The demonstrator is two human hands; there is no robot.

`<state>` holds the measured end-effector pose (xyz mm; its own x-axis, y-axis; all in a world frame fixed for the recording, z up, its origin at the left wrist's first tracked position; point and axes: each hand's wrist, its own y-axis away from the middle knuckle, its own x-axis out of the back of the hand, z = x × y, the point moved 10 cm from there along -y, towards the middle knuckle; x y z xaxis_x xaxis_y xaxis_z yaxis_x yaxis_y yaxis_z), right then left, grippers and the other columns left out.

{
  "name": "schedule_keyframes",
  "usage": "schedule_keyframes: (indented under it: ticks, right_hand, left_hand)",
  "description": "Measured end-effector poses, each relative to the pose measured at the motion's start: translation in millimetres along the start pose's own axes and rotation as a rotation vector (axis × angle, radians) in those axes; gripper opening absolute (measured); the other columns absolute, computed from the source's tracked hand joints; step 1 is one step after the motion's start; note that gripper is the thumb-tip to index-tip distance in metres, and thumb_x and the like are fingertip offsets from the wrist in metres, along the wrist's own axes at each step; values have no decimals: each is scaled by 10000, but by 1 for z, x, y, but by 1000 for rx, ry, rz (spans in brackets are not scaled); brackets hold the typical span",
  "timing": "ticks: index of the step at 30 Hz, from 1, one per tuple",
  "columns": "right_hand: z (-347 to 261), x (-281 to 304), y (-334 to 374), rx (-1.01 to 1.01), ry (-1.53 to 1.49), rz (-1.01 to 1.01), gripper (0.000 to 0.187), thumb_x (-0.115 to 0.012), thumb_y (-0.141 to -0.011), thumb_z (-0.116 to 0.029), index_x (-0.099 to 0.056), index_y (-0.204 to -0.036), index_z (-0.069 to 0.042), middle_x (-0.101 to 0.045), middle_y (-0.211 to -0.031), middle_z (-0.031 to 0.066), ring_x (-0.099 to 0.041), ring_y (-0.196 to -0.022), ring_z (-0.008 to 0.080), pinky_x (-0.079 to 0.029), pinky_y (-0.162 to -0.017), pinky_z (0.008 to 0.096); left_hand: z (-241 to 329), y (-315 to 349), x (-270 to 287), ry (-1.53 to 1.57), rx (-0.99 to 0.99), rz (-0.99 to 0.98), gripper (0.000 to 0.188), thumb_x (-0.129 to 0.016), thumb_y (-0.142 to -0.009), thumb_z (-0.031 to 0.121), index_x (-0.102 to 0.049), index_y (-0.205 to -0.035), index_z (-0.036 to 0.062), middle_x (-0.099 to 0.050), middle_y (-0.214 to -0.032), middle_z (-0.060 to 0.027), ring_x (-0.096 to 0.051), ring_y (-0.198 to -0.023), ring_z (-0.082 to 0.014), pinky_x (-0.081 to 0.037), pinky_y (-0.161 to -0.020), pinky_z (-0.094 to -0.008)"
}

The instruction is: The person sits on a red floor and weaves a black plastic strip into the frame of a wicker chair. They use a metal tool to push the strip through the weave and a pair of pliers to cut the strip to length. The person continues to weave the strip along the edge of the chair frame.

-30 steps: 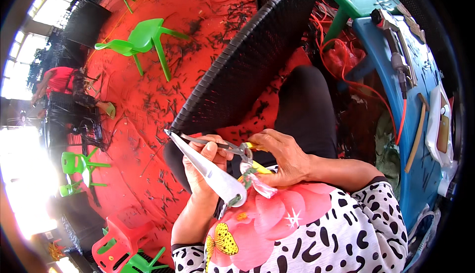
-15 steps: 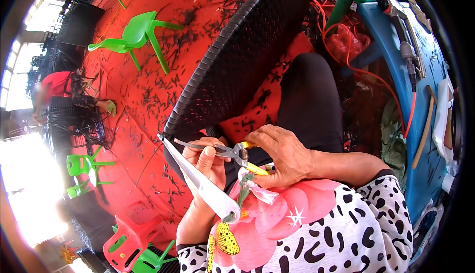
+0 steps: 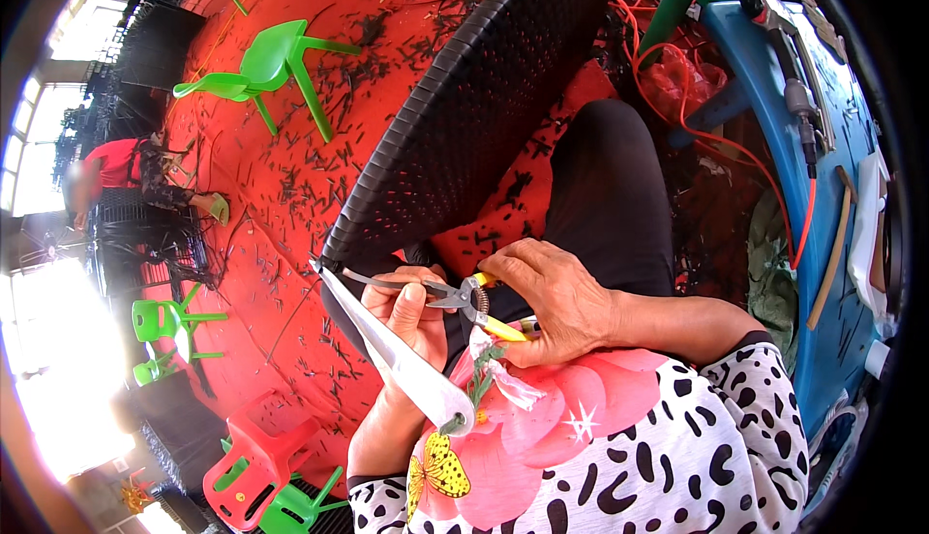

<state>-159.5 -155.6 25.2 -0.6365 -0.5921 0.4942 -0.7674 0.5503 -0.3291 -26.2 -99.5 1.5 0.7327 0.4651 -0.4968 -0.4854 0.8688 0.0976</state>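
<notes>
1. Two hands at work: our left hand [image 3: 411,316] has its fingers [image 3: 414,294] curled shut round a long white tapered rod [image 3: 392,355], thumb pressed on top; our right hand [image 3: 556,302] is closed over the yellow handles of the long-nose pliers [image 3: 455,294], jaws pointing left toward the rod's tip.
2. We judge the step to be working the corner of the black woven panel [image 3: 474,108] with rod and pliers. To do it well, we would keep the rod steady as a guide, bite only at the very tip of the pliers, and pull along the weave, not across it.
3. The panel's lower corner sits just above the left hand, touching or nearly touching the rod's tip; we cannot tell which.
4. The panel looks dark, tightly plaited, stiff, leaning over our lap and running up and away.
5. Beyond: red floor [image 3: 252,215] strewn with dark offcuts, a green plastic chair [image 3: 266,65], a blue bench [image 3: 813,195] at our right.
</notes>
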Motion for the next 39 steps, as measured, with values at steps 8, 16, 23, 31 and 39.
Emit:
schedule_keyframes:
  ticks: [8,16,23,31,39]
  right_hand:
    - [-2,-2,2,4,20,-12,641,-693,-636,-422,-535,-1036,53,-565,-903,186,-572,-817,331,-465,-751,413]
    - [11,-10,11,-116,-151,-53,529,-745,-625,-314,-559,-977,34,-582,-781,182,-600,-683,335,-495,-635,387]
    - [75,89,64,-574,-559,410,439,-698,-653,-148,-513,-1032,-26,-470,-805,-5,-456,-670,80,-391,-596,223]
    - [92,396,261,-760,1392,514,521,-623,-824,-285,-474,-1238,-5,-589,-1102,209,-574,-996,370,-432,-879,415]
    - [74,383,221,-542,1364,442,493,-644,-768,-93,-486,-1228,-6,-535,-1206,169,-516,-1105,349,-391,-967,380]
  left_hand:
    - [0,2,3,-45,-20,-36,85,-587,-867,73,-561,-921,12,-595,-859,-115,-579,-729,-176,-496,-672,-305]
    - [-1,3,8,-62,-4,21,83,-572,-872,43,-553,-885,-37,-582,-821,-133,-579,-673,-174,-497,-628,-296]
    - [1,6,19,102,-8,53,102,-592,-822,2,-540,-735,17,-586,-787,-146,-563,-624,-186,-490,-563,-312]
    - [-3,6,6,223,40,-91,64,-610,-832,5,-598,-892,-17,-629,-831,-89,-587,-691,-120,-476,-638,-233]
    - [-1,16,0,273,86,-164,75,-637,-820,50,-616,-877,6,-632,-804,-76,-594,-678,-122,-471,-600,-237]
